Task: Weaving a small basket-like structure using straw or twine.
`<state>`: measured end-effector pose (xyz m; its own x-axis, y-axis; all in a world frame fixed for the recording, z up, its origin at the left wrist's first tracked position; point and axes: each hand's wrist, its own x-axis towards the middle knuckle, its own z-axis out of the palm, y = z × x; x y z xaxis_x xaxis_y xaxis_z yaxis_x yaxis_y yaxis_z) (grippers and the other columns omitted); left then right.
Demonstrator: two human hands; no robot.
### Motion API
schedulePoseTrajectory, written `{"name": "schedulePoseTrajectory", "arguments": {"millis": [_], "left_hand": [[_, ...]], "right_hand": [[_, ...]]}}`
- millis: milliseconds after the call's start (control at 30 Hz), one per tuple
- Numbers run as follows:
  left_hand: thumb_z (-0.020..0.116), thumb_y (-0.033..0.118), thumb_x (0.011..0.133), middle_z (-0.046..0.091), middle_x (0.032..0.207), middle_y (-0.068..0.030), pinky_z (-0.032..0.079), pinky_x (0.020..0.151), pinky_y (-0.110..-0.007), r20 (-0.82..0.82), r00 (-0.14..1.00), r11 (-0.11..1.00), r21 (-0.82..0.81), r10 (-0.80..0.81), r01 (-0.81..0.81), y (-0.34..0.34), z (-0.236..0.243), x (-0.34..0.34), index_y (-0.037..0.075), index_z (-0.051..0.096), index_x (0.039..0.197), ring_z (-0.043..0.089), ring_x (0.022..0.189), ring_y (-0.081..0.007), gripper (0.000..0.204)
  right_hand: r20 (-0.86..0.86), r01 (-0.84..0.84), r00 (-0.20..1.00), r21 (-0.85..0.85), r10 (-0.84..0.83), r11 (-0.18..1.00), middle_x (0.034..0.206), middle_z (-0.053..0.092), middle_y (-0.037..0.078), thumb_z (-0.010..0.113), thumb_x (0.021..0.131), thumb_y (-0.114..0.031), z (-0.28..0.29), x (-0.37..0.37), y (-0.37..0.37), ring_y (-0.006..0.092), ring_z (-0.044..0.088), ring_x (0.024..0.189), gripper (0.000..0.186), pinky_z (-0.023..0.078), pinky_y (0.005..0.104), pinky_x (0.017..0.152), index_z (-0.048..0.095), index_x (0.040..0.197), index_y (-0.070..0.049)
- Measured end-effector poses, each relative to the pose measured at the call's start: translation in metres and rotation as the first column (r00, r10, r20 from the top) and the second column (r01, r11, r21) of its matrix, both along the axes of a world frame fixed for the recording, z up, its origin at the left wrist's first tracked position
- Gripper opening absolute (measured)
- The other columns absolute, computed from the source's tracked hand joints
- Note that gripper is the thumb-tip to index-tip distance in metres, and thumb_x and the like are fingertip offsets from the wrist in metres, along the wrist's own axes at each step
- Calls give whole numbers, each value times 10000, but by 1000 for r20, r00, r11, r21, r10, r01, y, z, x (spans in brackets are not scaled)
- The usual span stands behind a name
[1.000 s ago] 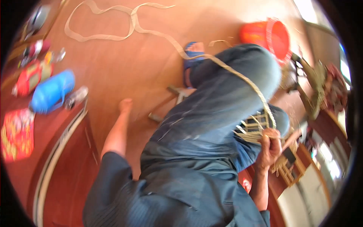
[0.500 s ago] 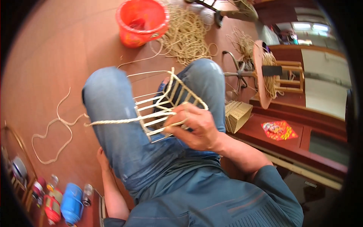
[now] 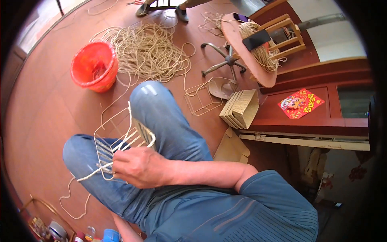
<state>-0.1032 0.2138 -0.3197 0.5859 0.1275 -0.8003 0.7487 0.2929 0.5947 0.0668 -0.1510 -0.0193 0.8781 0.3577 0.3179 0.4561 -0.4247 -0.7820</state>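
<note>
A small basket frame of thin bars, partly wrapped in pale cord, rests across my bent, jeans-clad legs. My right hand is closed on its near side, where bars and cord meet the fingers. From that spot a twisted length of pale cord runs left over my thigh, and its thin tail hangs toward the floor. Only my left forearm shows low in the picture, beside my thigh; the left hand itself is hidden.
Beyond my knees stand a red bucket and a heap of pale cord. Right of them are another bare wire frame, a wheeled chair base, stacked woven baskets and a dark red cabinet. Another person's feet show at the top.
My view has swung, so the bucket and cord heap sit lower and farther left. The basket frame has tilted with my right hand. My left hand, partly visible before, has gone out of sight.
</note>
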Motion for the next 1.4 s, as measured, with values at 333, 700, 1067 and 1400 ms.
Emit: {"name": "schedulePoseTrajectory", "arguments": {"millis": [333, 700, 1067, 1400], "left_hand": [[621, 120, 1130, 766, 1142, -70, 558, 770, -256, 455, 878, 889, 326, 151, -322, 30, 129, 85, 16, 707, 1323, 663, 874, -106, 236], [531, 127, 1176, 722, 1342, -116, 512, 697, -213, 641, 656, 793, 600, -398, -104, -132, 296, 147, -15, 660, 1435, 617, 910, -72, 322], [635, 136, 1147, 689, 1106, -39, 484, 854, -282, 622, 518, 786, 589, -588, 185, -125, 287, 160, -4, 693, 1162, 590, 916, -119, 153], [659, 159, 1143, 636, 985, 12, 439, 809, -254, 523, 541, 709, 672, -658, 213, -115, 290, 157, 17, 707, 1125, 530, 888, -90, 151]], "right_hand": [[45, 7, 999, 45, -9, 999, 966, 606, 117, 763, 978, -159, -5, -1, -4, 320, 693, 809, 165, 555, 456, 736, 646, 985, -43], [82, 30, 996, 46, -34, 999, 965, 603, 117, 741, 993, -186, -13, -4, -3, 313, 701, 815, 176, 562, 451, 725, 629, 970, -53], [92, 32, 995, 104, -42, 994, 993, 600, 125, 731, 1013, -205, -21, -6, 2, 319, 703, 858, 207, 564, 474, 763, 617, 958, -42], [101, 43, 993, 120, -55, 992, 1050, 605, 139, 761, 988, -194, -23, -7, 3, 329, 702, 911, 191, 565, 479, 811, 675, 1032, -30]]}}
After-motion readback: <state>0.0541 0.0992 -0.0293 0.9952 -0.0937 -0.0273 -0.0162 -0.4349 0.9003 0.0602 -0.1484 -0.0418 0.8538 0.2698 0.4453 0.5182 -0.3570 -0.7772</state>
